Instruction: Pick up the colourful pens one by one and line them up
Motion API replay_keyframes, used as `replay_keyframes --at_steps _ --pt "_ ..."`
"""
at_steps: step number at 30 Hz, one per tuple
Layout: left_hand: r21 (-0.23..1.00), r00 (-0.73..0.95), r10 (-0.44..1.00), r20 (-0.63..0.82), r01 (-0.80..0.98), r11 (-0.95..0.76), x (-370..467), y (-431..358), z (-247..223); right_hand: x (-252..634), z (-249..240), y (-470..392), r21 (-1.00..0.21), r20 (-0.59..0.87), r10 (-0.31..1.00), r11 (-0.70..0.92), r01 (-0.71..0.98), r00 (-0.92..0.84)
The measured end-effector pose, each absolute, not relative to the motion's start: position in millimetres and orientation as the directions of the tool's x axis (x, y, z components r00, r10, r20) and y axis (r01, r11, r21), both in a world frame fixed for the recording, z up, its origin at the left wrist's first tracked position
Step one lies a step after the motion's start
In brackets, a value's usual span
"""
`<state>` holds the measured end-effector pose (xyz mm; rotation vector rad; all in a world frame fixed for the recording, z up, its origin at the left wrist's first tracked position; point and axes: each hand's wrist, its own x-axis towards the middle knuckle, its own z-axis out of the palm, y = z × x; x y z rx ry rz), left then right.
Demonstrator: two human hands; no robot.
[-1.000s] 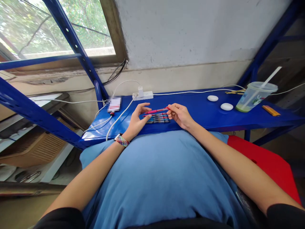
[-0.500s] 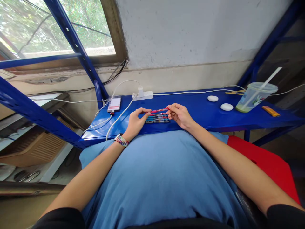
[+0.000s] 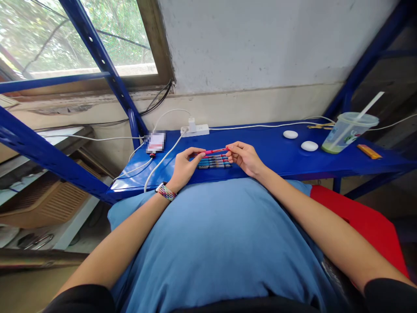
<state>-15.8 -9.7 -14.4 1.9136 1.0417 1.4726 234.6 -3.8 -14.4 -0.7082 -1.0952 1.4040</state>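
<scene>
Between my two hands a red pen (image 3: 215, 151) lies level, just beyond a row of pens. My left hand (image 3: 186, 164) pinches its left end between thumb and fingers. At the other end, my right hand (image 3: 245, 157) grips the tip with thumb and forefinger, the other fingers curled. Several pens (image 3: 213, 162) with blue, dark and red parts lie side by side on the blue tabletop (image 3: 257, 145), close under both hands. Their ends are partly covered by my fingers.
A white power strip (image 3: 199, 130) with cables stands at the back, near a blurred-out device (image 3: 155, 142) on the left. Two white oval objects (image 3: 309, 146), a tilted-looking plastic cup (image 3: 347, 130) with a straw, and an orange packet (image 3: 369, 151) are to the right.
Almost nothing differs. Both hands still hold the red pen, and the whole view has shifted very slightly.
</scene>
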Motion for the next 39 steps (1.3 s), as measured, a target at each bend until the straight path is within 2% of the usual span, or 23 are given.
replay_keyframes --at_steps 4,8,11,20,34,39 --pt "0.756 0.089 0.795 0.6 0.261 -0.6 -15 -10 -14 235 -12 -3 -0.885 0.138 0.974 0.039 -0.465 -0.182" --pt "0.754 0.033 0.779 0.626 0.227 -0.616 -14 -10 -14 239 -2 -6 -0.802 -0.019 0.944 -0.211 -0.559 -0.328" --pt "0.767 0.011 0.783 0.622 0.191 -0.612 -14 -8 -15 241 5 -10 -0.721 -0.045 0.91 -0.315 -0.618 -0.411" --pt "0.764 0.04 0.783 0.62 0.194 -0.615 -12 -12 -12 240 2 -9 -0.665 -0.03 0.935 -0.282 -0.692 -0.353" --pt "0.792 0.038 0.805 0.592 0.158 -0.59 -11 -11 -14 241 2 -9 -0.586 -0.04 0.927 -0.324 -0.743 -0.372" --pt "0.79 0.038 0.804 0.594 0.16 -0.591 -12 -11 -14 240 4 -9 -0.591 -0.039 0.933 -0.311 -0.745 -0.358"
